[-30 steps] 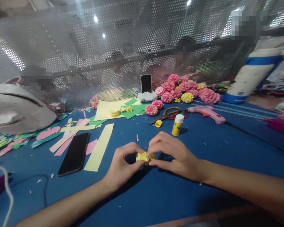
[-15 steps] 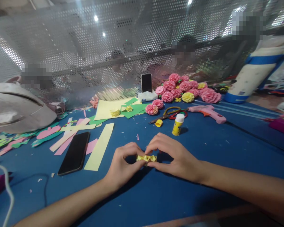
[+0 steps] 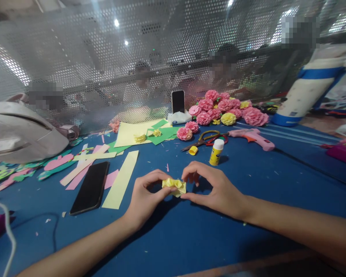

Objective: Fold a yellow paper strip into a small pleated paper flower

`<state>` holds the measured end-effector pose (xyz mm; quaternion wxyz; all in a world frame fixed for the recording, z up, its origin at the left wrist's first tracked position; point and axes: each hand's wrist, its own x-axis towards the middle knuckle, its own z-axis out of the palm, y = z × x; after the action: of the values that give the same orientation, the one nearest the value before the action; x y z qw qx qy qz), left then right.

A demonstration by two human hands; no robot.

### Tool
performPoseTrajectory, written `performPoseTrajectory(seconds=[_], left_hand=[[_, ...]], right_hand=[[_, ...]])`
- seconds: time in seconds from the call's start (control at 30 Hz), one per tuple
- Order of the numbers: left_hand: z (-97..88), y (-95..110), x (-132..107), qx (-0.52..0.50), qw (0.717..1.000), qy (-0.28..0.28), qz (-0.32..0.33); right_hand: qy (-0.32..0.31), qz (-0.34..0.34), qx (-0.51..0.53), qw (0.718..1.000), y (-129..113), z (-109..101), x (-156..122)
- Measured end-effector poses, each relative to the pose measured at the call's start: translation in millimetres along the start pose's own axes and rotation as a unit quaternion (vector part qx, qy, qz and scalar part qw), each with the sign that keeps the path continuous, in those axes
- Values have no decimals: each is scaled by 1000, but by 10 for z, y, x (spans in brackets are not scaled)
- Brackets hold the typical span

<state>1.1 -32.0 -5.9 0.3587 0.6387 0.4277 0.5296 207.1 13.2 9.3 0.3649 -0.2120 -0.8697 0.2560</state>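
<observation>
A small folded piece of yellow paper (image 3: 173, 186), with pleated points along its top, is held above the blue table. My left hand (image 3: 150, 192) pinches its left part, thumb in front and fingers behind. At the paper's right end is my right hand (image 3: 216, 186), its thumb against the lower corner and its index fingertip at the upper one. The right hand's other fingers are curled and partly hidden. Beyond the hands stands a glue stick (image 3: 216, 152) with a white cap. Its yellow cap-like piece (image 3: 193, 150) lies beside scissors (image 3: 204, 140).
Pink and yellow paper flowers (image 3: 219, 107) are heaped at the back. A pink glue gun (image 3: 252, 136) lies to the right, its cord trailing. On the left are a black phone (image 3: 90, 188), paper strips (image 3: 122, 179) and a pale bag (image 3: 23, 132). A bottle (image 3: 308, 92) leans at the right.
The yellow paper has tilted and shifted slightly left, showing more of its front face. My right hand's fingers have lifted and spread a little from its top.
</observation>
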Motion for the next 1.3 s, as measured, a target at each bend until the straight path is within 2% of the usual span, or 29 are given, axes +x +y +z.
performPoseTrajectory(seconds=[0.1,0.2,0.37,0.63,0.97,1.17,1.3], left_hand=[[9,-14,0,-8,999,-35,-10],[17,-12,-11,-5,998,-64,-7],[20,8,-17,2,997,-73,-5],[18,14,-15,11,997,-77,-1],[28,14,-13,10,998,-65,-7],[23,5,-17,9,998,-67,-14],[17,-6,-1,-27,996,-74,-41]], right_hand=[[13,-12,13,1000,-7,-5,-1],[7,-55,16,998,-27,-12,8],[4,-109,20,994,-48,-23,34],[-18,-100,21,995,-67,-29,26],[17,-103,48,993,-56,-6,23],[-4,-102,41,994,-52,-39,35],[-25,-128,48,990,-4,-80,60]])
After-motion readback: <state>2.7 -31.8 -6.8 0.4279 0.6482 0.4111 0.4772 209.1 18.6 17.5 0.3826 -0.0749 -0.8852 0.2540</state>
